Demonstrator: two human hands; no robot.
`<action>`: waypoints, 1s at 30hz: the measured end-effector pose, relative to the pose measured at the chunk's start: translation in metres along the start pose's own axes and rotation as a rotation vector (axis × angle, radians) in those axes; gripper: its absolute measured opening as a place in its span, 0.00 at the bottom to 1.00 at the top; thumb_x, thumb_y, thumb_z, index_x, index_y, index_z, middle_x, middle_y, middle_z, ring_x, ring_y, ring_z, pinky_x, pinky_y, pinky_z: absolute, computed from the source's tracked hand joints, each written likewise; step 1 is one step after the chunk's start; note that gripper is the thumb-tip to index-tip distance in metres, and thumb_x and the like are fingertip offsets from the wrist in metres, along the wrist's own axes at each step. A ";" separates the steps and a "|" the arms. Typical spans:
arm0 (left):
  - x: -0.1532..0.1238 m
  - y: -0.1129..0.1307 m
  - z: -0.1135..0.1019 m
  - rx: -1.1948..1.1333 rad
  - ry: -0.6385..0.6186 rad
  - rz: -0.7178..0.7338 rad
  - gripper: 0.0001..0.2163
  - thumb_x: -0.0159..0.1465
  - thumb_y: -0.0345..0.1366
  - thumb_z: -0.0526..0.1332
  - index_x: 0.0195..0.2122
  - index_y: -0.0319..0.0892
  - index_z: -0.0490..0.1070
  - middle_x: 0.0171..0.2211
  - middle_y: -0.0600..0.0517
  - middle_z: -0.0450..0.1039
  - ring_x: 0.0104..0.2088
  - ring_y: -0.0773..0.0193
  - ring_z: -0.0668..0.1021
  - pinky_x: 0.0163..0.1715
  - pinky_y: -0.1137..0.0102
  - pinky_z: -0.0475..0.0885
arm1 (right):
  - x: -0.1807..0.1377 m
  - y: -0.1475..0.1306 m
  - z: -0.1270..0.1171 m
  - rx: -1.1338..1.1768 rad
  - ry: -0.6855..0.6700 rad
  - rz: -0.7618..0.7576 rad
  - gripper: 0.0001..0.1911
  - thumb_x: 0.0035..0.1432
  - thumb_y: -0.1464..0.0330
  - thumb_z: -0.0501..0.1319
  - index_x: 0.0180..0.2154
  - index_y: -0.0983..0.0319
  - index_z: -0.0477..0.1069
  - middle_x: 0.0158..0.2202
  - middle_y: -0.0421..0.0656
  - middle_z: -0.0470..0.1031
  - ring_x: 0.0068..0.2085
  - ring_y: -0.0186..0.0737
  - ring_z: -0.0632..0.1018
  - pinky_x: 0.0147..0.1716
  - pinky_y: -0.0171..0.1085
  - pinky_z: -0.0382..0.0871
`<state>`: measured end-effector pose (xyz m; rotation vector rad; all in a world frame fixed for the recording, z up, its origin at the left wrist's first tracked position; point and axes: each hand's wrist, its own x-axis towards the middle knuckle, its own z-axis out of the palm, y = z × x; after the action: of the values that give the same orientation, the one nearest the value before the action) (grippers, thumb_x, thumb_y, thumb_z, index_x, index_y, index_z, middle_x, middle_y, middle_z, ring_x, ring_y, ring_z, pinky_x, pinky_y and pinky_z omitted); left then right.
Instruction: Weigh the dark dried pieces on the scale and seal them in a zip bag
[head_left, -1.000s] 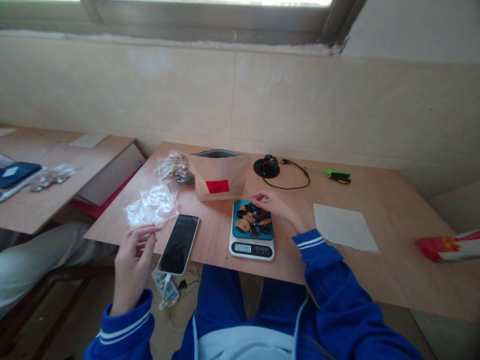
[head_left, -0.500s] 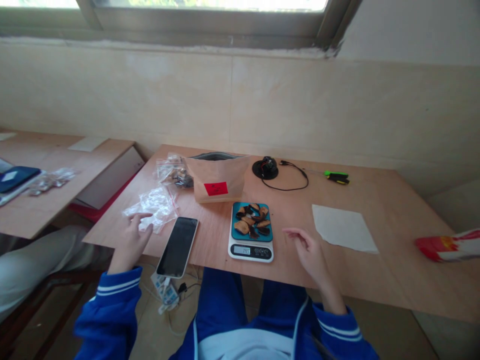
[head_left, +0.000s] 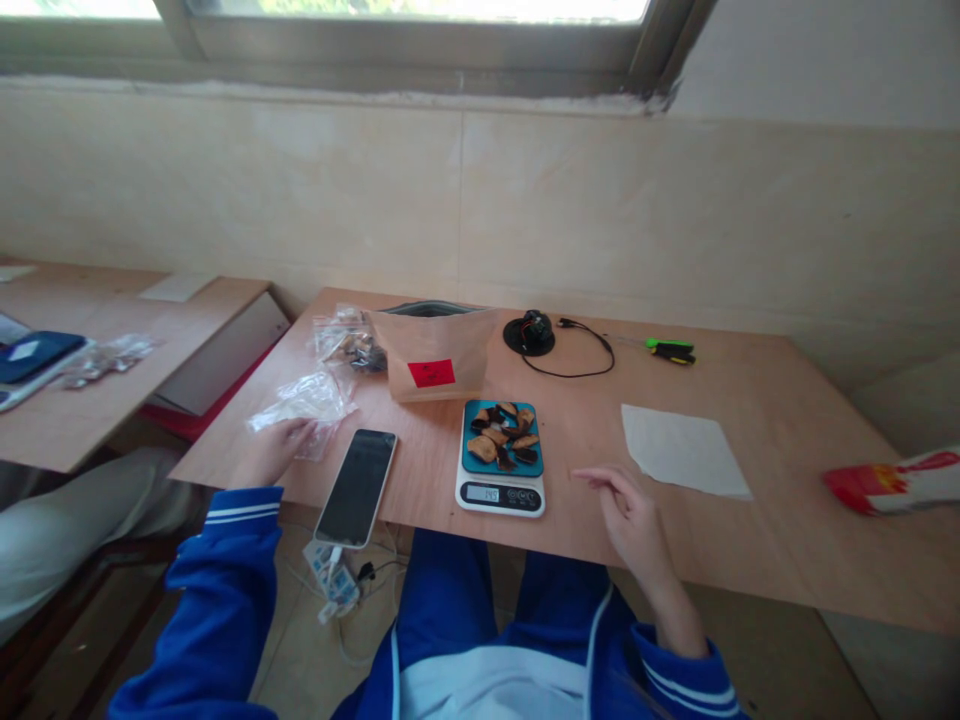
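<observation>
My left hand [head_left: 276, 447] lies on a pile of clear zip bags [head_left: 306, 398] at the table's front left, fingers closed on one bag. A black phone [head_left: 356, 487] rests just right of it. A small kitchen scale [head_left: 499, 494] with a teal top carries several brown and dark dried slices [head_left: 504, 438]. My right hand [head_left: 628, 512] hovers right of the scale, fingers loosely spread and holding nothing. A brown paper pouch [head_left: 436, 354] with a red label stands behind the scale.
More filled zip bags [head_left: 346, 342] lie behind the pile. A black round device with a cable [head_left: 533, 334] and a green-handled tool [head_left: 672, 350] sit at the back. A white paper sheet [head_left: 681, 452] lies to the right, a red packet [head_left: 885, 484] at the far right.
My right hand left the slices on the scale and drew back to the right. My left hand moved forward from beside the phone onto the clear bags.
</observation>
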<state>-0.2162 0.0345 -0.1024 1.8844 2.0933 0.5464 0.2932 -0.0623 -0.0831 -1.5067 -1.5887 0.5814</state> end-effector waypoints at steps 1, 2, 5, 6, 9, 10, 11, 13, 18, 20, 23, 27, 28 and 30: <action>0.001 0.000 -0.002 -0.021 -0.012 -0.009 0.21 0.56 0.54 0.52 0.33 0.43 0.76 0.38 0.44 0.80 0.40 0.52 0.81 0.42 0.63 0.74 | 0.001 -0.001 0.002 0.006 -0.014 -0.010 0.14 0.63 0.68 0.51 0.37 0.59 0.76 0.37 0.44 0.76 0.40 0.40 0.76 0.42 0.38 0.70; 0.001 0.000 -0.003 -0.039 -0.027 -0.013 0.22 0.56 0.55 0.53 0.34 0.44 0.76 0.38 0.45 0.81 0.39 0.53 0.81 0.42 0.64 0.74 | 0.004 -0.003 0.005 0.008 -0.027 -0.021 0.14 0.63 0.68 0.51 0.38 0.59 0.75 0.38 0.44 0.76 0.41 0.41 0.76 0.42 0.38 0.70; 0.002 0.002 -0.003 -0.043 -0.062 -0.014 0.23 0.54 0.57 0.55 0.37 0.44 0.76 0.39 0.46 0.80 0.40 0.54 0.81 0.42 0.65 0.74 | 0.023 -0.009 0.018 -0.025 -0.070 -0.082 0.14 0.64 0.69 0.50 0.42 0.59 0.74 0.41 0.46 0.75 0.45 0.42 0.75 0.45 0.41 0.70; 0.002 0.003 -0.002 -0.027 -0.069 -0.011 0.23 0.54 0.58 0.55 0.37 0.44 0.77 0.40 0.46 0.80 0.40 0.53 0.80 0.43 0.65 0.73 | 0.033 -0.011 0.024 -0.047 -0.089 -0.115 0.14 0.64 0.69 0.50 0.43 0.59 0.74 0.42 0.46 0.74 0.46 0.43 0.75 0.47 0.42 0.69; 0.003 0.009 -0.001 0.018 -0.060 -0.006 0.22 0.56 0.57 0.55 0.36 0.45 0.77 0.39 0.47 0.80 0.41 0.53 0.80 0.44 0.64 0.72 | 0.064 -0.015 0.043 -0.116 -0.154 -0.221 0.16 0.64 0.73 0.49 0.47 0.60 0.72 0.47 0.48 0.74 0.50 0.44 0.73 0.52 0.45 0.67; 0.003 0.011 -0.001 0.030 -0.048 -0.005 0.22 0.56 0.57 0.55 0.35 0.45 0.77 0.39 0.47 0.81 0.40 0.53 0.80 0.43 0.65 0.73 | 0.073 -0.014 0.048 -0.147 -0.182 -0.254 0.18 0.63 0.75 0.49 0.48 0.61 0.72 0.48 0.48 0.74 0.51 0.44 0.72 0.53 0.46 0.66; 0.002 0.012 -0.001 0.039 -0.036 -0.005 0.21 0.56 0.56 0.55 0.34 0.45 0.77 0.38 0.47 0.81 0.40 0.53 0.80 0.42 0.65 0.73 | 0.080 -0.013 0.053 -0.182 -0.212 -0.281 0.19 0.61 0.77 0.49 0.48 0.62 0.72 0.49 0.49 0.74 0.51 0.45 0.72 0.54 0.47 0.66; 0.001 0.014 -0.002 0.041 -0.023 0.000 0.21 0.56 0.55 0.54 0.33 0.44 0.77 0.37 0.46 0.81 0.39 0.52 0.80 0.41 0.65 0.73 | 0.090 -0.009 0.057 -0.263 -0.260 -0.325 0.21 0.58 0.81 0.49 0.46 0.63 0.73 0.48 0.49 0.75 0.51 0.45 0.73 0.54 0.48 0.67; -0.004 0.013 -0.001 0.015 -0.023 0.016 0.23 0.57 0.57 0.52 0.35 0.43 0.77 0.38 0.45 0.81 0.39 0.52 0.80 0.42 0.64 0.73 | 0.092 -0.003 0.051 -0.387 -0.259 -0.325 0.19 0.59 0.81 0.49 0.44 0.64 0.75 0.46 0.49 0.76 0.48 0.47 0.74 0.52 0.48 0.68; -0.005 0.013 -0.001 0.023 -0.016 0.008 0.24 0.57 0.57 0.51 0.35 0.43 0.77 0.37 0.46 0.81 0.38 0.53 0.80 0.42 0.64 0.73 | 0.091 -0.004 0.049 -0.414 -0.255 -0.309 0.18 0.60 0.80 0.50 0.44 0.65 0.75 0.46 0.50 0.76 0.48 0.47 0.74 0.51 0.48 0.68; -0.005 0.014 -0.001 0.049 -0.011 -0.005 0.24 0.57 0.58 0.51 0.34 0.44 0.77 0.36 0.46 0.80 0.37 0.53 0.80 0.42 0.63 0.73 | 0.089 -0.006 0.051 -0.431 -0.265 -0.315 0.19 0.60 0.80 0.51 0.46 0.65 0.75 0.45 0.51 0.75 0.48 0.48 0.73 0.52 0.47 0.68; -0.006 0.014 -0.001 0.053 -0.017 0.009 0.26 0.58 0.59 0.49 0.34 0.43 0.77 0.38 0.45 0.80 0.40 0.51 0.80 0.43 0.63 0.72 | 0.088 -0.009 0.055 -0.405 -0.273 -0.325 0.19 0.61 0.79 0.50 0.47 0.65 0.75 0.44 0.50 0.74 0.48 0.47 0.73 0.51 0.46 0.68; -0.006 0.013 -0.001 0.053 -0.015 0.011 0.27 0.58 0.59 0.49 0.34 0.43 0.77 0.39 0.44 0.80 0.40 0.50 0.80 0.43 0.62 0.72 | 0.089 -0.009 0.055 -0.392 -0.266 -0.322 0.18 0.61 0.78 0.50 0.47 0.64 0.75 0.44 0.50 0.74 0.48 0.47 0.73 0.50 0.45 0.68; -0.006 0.012 -0.001 0.053 -0.014 0.018 0.28 0.58 0.60 0.48 0.35 0.42 0.77 0.39 0.43 0.80 0.41 0.49 0.80 0.43 0.62 0.72 | 0.092 -0.010 0.054 -0.379 -0.237 -0.306 0.17 0.63 0.77 0.50 0.47 0.64 0.74 0.44 0.49 0.74 0.47 0.46 0.73 0.49 0.44 0.68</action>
<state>-0.2055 0.0293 -0.0961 1.9317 2.1044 0.4842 0.2509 0.0363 -0.0800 -1.4562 -2.1602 0.3025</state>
